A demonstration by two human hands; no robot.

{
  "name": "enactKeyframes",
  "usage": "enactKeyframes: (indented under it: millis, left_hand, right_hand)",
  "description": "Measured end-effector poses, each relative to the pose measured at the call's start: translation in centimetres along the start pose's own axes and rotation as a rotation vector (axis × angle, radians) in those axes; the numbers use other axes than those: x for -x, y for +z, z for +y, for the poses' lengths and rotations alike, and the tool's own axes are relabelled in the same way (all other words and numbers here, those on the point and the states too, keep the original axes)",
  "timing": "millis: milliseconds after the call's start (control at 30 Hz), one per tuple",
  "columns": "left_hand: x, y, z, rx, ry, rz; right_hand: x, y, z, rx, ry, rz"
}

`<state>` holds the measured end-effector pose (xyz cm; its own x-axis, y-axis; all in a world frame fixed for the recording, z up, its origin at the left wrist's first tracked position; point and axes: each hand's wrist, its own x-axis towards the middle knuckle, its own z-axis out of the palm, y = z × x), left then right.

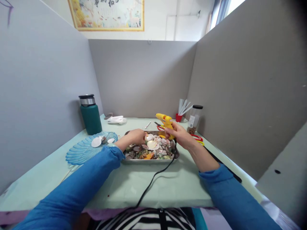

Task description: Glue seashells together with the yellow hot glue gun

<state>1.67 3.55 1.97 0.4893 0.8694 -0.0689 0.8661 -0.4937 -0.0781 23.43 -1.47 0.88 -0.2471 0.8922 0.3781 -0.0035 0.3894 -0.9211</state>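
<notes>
My right hand point(178, 134) grips a yellow hot glue gun point(166, 123) above the right side of the tray. Its nozzle points left, and a black cord runs from the handle down to the table's front edge. At the tray's left side, my left hand point(137, 136) has its fingers closed at the edge of a small seashell point(145, 136), partly hidden by the hand. The metal tray point(148, 161) is heaped with mixed shells, among them a pale scallop shell point(152, 145) and an orange piece point(149, 156). Left of it lies a blue shell-shaped plate point(80, 152) bearing white shells point(96, 141).
A green bottle point(91, 118) stands behind the plate, near a white plastic packet point(116, 119). Scissors point(160, 126), a red cup of glue sticks point(178, 117), a black-lidded jar point(194, 119) and red-and-yellow handles point(198, 139) lie toward the right. Grey partitions point(144, 76) enclose the table.
</notes>
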Motion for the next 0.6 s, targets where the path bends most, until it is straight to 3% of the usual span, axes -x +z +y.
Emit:
enactKeyframes:
  millis: [133,400,467,600]
  left_hand:
    - [0.3,0.1,0.7,0.014,0.0,0.008]
    - [2.2,-1.0,-0.5,0.159,-0.06,0.151]
    - [3.1,-1.1,-1.1,0.398,-0.089,0.2]
    - [4.6,-0.5,-1.4,0.983,-0.085,0.148]
  right_hand:
    - [-0.1,1.1,0.8,0.066,0.097,0.116]
    - [0.2,1.9,1.4,-0.02,0.046,0.118]
    - [0.3,2.0,1.3,-0.056,0.055,0.09]
    - [0.5,2.2,1.0,-0.072,0.053,0.081]
